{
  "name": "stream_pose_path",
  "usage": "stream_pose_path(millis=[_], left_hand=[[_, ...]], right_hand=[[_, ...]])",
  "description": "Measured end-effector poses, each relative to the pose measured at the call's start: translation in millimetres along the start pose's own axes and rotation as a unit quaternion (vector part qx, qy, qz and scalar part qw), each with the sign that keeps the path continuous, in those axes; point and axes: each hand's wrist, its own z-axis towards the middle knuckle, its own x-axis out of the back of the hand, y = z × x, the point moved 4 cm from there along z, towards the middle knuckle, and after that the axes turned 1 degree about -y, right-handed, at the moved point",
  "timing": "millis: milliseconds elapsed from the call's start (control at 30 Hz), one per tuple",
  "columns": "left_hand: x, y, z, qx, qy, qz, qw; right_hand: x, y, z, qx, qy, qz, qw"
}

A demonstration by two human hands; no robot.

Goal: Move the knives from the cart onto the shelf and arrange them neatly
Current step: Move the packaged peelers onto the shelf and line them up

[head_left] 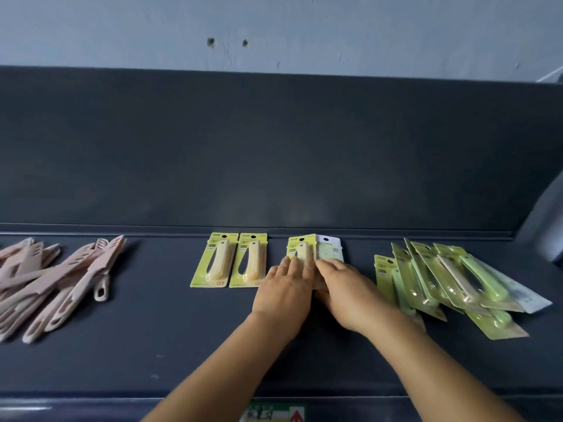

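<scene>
A single head-worn wide-angle camera is looking forward and down onto the dark shelf (304,345) from close above its front edge. It is facing the shelf's back panel and the pale wall behind, squarely.

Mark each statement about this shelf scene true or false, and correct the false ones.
1. Two yellow packs lie side by side, left of the hands. True.
2. The pink knives are stacked in a neat row. False: they lie in a loose heap.
3. Both hands rest on packs at the shelf's middle. True: left hand, right hand.
4. The green packs lie left of the pink knives. False: they are piled at the far right.
5. One pack under the hands shows its white back. True.
</scene>
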Motion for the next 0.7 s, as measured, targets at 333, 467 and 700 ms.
stream_pose_path(millis=[333, 467, 700], left_hand=[[2, -4, 6, 0.007, 0.017, -0.096, 0.995], [9, -7, 6, 0.01, 0.068, -0.095, 0.993], [6, -16, -1, 0.029, 0.048, -0.009, 0.998]], right_hand=[[2, 3, 4, 0.009, 0.043, 0.064, 0.997], [1, 10, 4, -0.036, 0.038, 0.068, 0.996], [2, 18, 2, -0.049, 0.076, -0.039, 0.995]])
